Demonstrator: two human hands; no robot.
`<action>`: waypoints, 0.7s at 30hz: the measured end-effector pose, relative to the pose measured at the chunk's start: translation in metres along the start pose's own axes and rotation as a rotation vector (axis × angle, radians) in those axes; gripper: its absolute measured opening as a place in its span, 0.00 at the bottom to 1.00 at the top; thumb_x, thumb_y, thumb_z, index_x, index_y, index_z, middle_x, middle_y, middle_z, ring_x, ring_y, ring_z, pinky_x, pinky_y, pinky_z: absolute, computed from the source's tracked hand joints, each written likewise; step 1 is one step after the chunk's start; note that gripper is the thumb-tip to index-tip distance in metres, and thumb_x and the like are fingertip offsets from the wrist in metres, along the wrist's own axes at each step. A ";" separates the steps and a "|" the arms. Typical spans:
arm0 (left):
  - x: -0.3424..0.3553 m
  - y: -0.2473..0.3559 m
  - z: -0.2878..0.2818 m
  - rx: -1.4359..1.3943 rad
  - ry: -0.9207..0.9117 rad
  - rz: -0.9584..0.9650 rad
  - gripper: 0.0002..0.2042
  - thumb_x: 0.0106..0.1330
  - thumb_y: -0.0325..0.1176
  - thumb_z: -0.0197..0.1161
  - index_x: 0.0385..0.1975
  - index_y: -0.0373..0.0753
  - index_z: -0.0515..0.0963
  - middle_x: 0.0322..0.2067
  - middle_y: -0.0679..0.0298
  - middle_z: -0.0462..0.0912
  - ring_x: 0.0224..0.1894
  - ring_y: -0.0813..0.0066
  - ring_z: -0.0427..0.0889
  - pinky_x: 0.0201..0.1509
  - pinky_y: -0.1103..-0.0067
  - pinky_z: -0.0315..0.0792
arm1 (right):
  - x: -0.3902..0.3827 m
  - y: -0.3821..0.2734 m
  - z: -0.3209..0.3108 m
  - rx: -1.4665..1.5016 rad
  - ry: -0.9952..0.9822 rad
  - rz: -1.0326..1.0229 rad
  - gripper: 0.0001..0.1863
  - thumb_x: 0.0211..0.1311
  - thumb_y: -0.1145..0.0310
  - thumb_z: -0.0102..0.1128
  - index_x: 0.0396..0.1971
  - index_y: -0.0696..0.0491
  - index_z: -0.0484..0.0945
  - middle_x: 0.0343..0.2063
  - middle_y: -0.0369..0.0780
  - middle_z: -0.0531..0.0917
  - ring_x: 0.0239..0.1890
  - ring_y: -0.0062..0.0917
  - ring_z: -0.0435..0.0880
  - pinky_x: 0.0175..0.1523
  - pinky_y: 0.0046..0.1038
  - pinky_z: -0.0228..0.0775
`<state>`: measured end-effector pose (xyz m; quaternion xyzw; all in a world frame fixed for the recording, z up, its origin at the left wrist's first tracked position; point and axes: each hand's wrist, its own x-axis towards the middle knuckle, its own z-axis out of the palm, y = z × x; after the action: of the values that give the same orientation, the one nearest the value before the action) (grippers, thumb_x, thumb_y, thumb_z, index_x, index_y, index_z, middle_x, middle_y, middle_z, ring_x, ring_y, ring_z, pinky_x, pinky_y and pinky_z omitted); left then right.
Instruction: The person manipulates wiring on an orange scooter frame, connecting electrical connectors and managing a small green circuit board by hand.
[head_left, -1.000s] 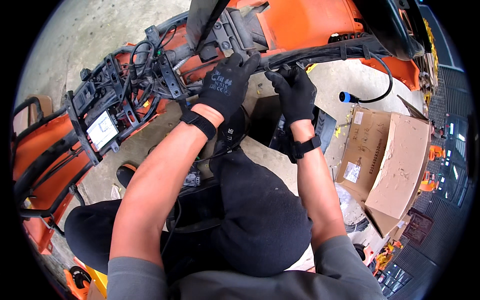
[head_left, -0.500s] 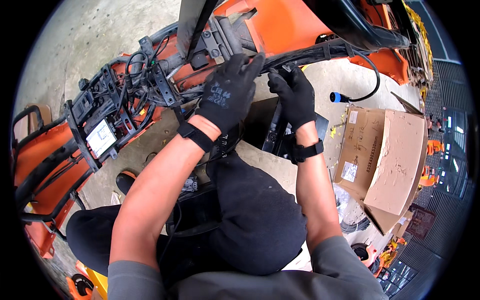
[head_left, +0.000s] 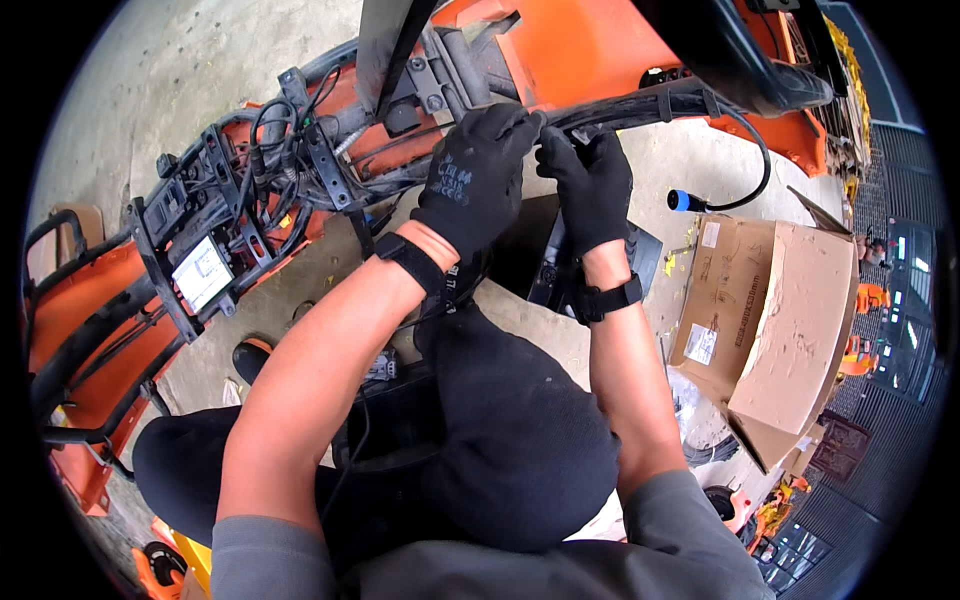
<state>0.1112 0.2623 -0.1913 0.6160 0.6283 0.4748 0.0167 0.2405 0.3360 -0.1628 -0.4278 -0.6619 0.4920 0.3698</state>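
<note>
In a black work glove, my left hand (head_left: pixel 478 178) is closed at the black cable bundle (head_left: pixel 650 106) that runs along the orange vehicle frame (head_left: pixel 575 60). Its fingertips pinch at the bundle's near edge, but what lies between them is too small to name. Close on its right, my right hand (head_left: pixel 592 190), gloved the same way, has thumb and forefinger curled together just below the cables. Whatever it grips there is hidden by the fingers. A cable with a blue-ended round connector (head_left: pixel 686 200) hangs loose off the bundle to the right.
Left along the frame sit wiring, black brackets (head_left: pixel 325 160) and a white-labelled box (head_left: pixel 203 275). A dark box-shaped part (head_left: pixel 540 270) stands on the floor beneath my hands. An opened cardboard carton (head_left: pixel 790 320) stands at right. A dark bar (head_left: pixel 740 60) overhangs the upper right.
My left hand has moved slightly right, and its raised fingers have closed in toward my right hand. The right hand stays near the same spot, its fingers slightly shifted.
</note>
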 end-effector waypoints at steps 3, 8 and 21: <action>0.000 0.000 -0.002 0.023 0.002 0.002 0.23 0.52 0.23 0.55 0.51 0.37 0.75 0.47 0.54 0.76 0.49 0.54 0.74 0.52 0.65 0.71 | 0.000 -0.001 0.010 0.084 0.006 0.031 0.15 0.59 0.66 0.67 0.33 0.61 0.72 0.27 0.39 0.81 0.26 0.17 0.78 0.30 0.20 0.72; -0.006 -0.002 -0.011 -0.006 -0.011 -0.034 0.22 0.54 0.25 0.55 0.52 0.36 0.74 0.48 0.52 0.75 0.51 0.51 0.74 0.55 0.63 0.69 | -0.002 -0.009 0.012 0.124 -0.034 0.126 0.13 0.63 0.65 0.62 0.39 0.59 0.74 0.35 0.40 0.82 0.36 0.23 0.82 0.37 0.25 0.78; -0.152 -0.035 -0.033 0.108 -0.405 -0.546 0.23 0.59 0.36 0.60 0.54 0.37 0.70 0.48 0.47 0.74 0.51 0.48 0.73 0.56 0.60 0.68 | -0.032 0.044 0.032 0.088 -0.209 0.376 0.09 0.64 0.69 0.59 0.38 0.60 0.79 0.28 0.36 0.82 0.28 0.17 0.80 0.34 0.19 0.73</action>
<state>0.1007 0.1305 -0.2803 0.5067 0.7783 0.2869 0.2350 0.2320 0.3022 -0.2149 -0.4739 -0.5832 0.6222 0.2194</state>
